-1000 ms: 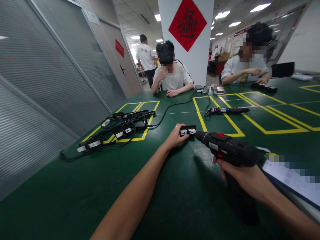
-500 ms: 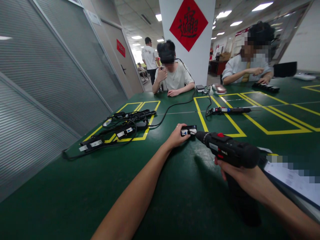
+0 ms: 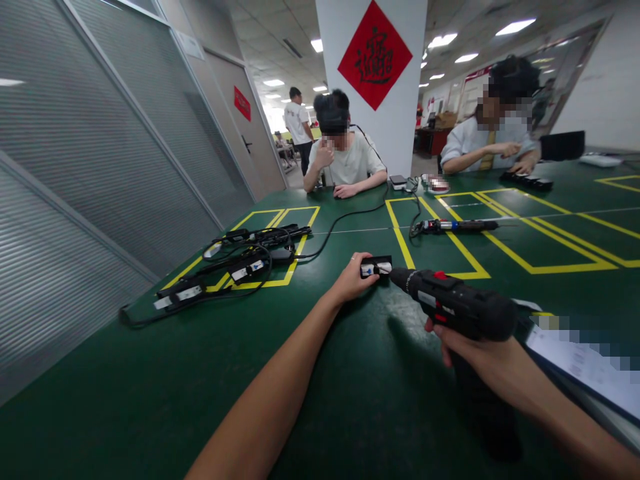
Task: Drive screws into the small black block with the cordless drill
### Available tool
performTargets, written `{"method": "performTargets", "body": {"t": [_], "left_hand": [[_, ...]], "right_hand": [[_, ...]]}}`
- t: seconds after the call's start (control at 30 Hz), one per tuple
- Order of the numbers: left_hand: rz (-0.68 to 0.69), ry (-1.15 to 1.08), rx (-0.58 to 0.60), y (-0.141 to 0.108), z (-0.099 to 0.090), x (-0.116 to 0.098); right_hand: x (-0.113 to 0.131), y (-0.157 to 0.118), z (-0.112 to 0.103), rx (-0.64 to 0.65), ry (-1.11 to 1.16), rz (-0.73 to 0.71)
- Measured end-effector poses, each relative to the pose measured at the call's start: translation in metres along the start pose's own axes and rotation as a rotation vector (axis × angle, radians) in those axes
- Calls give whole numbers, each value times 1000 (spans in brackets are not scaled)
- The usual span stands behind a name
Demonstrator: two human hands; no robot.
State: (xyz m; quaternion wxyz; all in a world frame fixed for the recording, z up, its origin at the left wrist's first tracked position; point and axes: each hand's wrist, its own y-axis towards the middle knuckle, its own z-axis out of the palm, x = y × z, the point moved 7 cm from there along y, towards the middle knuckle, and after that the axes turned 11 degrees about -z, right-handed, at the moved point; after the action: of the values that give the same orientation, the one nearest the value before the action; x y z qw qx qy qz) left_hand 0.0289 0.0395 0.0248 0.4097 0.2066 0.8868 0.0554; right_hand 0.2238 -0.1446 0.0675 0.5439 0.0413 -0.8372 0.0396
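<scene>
My left hand (image 3: 354, 276) grips the left end of a small black block with a white face (image 3: 384, 268), which carries a bit of blue. In my right hand (image 3: 470, 350) is a black cordless drill (image 3: 457, 301) with red details, held by its handle. The drill's chuck points left at the white face, and its front end is at the block's right side. Whether the tip touches the block is too small to tell. My right fingers are partly hidden behind the drill.
Black cables and adapters with white labels (image 3: 245, 257) lie in a yellow-taped box on the left. A pen-shaped electric screwdriver (image 3: 457, 226) rests beyond the drill. A clipboard with paper (image 3: 585, 363) is at right. Two people sit across the green table (image 3: 200, 380).
The view has shifted slightly. Both hands, the block and the drill keep nearly the same places relative to each other.
</scene>
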Motion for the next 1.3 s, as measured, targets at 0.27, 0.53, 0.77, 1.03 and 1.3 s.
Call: {"method": "performTargets", "body": {"t": [0.27, 0.53, 0.77, 1.03, 1.3], "left_hand": [[7, -19, 1, 0, 0, 0], [-22, -25, 12, -1, -1, -3], [-12, -38, 16, 1, 0, 0], [-27, -45, 22, 0, 0, 1], [-11, -51, 24, 0, 0, 1]], "right_hand": [[2, 1, 0, 7, -62, -1], [4, 1, 0, 3, -15, 1], [2, 0, 1, 15, -33, 29], [7, 0, 1, -3, -47, 13], [3, 0, 2, 6, -30, 38]]}}
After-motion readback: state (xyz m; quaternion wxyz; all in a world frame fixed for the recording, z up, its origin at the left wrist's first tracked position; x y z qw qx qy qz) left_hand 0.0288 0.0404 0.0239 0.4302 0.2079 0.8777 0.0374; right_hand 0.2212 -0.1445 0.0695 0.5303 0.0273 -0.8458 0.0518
